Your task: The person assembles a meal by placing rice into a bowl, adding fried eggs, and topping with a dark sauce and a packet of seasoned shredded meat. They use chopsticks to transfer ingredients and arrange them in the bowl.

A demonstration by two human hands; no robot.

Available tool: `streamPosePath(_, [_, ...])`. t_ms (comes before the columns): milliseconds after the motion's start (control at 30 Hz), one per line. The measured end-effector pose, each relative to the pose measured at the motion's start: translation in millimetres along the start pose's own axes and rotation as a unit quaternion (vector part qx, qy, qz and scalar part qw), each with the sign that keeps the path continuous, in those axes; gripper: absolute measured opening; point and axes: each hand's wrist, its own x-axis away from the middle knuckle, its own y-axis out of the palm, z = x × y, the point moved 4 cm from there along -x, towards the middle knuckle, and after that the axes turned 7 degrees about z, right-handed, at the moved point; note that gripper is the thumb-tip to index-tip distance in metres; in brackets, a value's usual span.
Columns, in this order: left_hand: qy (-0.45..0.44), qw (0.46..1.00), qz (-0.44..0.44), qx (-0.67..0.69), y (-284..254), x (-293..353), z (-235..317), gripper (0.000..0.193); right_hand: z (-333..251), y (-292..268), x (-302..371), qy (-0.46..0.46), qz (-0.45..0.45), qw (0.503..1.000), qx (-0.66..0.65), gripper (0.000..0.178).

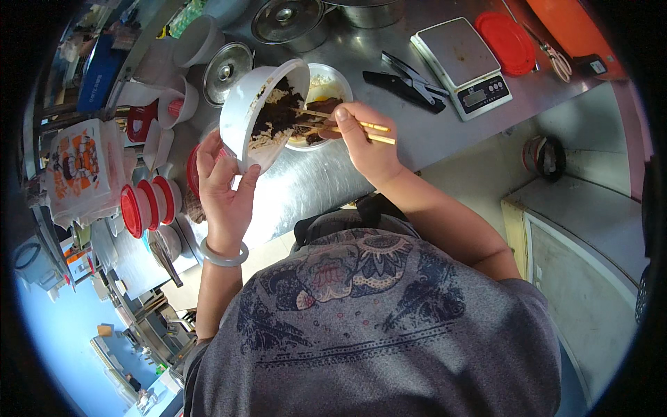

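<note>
My left hand [228, 186] grips a white plastic bowl [237, 118] from below and tips it toward the right. Inside it lies dark brown food [276, 111] with pale, crumbly bits along the wall. A pair of wooden chopsticks [379, 133] is pinched in my right hand [368, 149], their tips at the dark food by the tilted rim. Beneath, on the metal counter [326, 181], stands a second white bowl [347, 85] with something pale yellow and dark pieces in it. The tilted bowl partly covers that lower bowl.
Right of the bowls lie a black-handled tool [406, 87], a digital scale [458, 59], a red lid [506, 43] and scissors [558, 64]. Lidded metal pots [288, 24] stand behind. At the left are a loose metal lid [228, 73] and red-lidded tubs [158, 201].
</note>
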Motion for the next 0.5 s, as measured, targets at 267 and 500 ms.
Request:
streamPosePath(267, [0.009,0.998,0.009,0.060,-1.5,-3.5,2.4,0.019,-3.7,5.4,2.2,0.040,-0.015,0.999,-0.001,0.026])
streamPosePath(500, [0.019,1.000,0.000,-0.007,-0.3,0.5,5.5,0.016,-21.0,12.0,0.3,-0.066,-0.044,0.996,0.028,0.013])
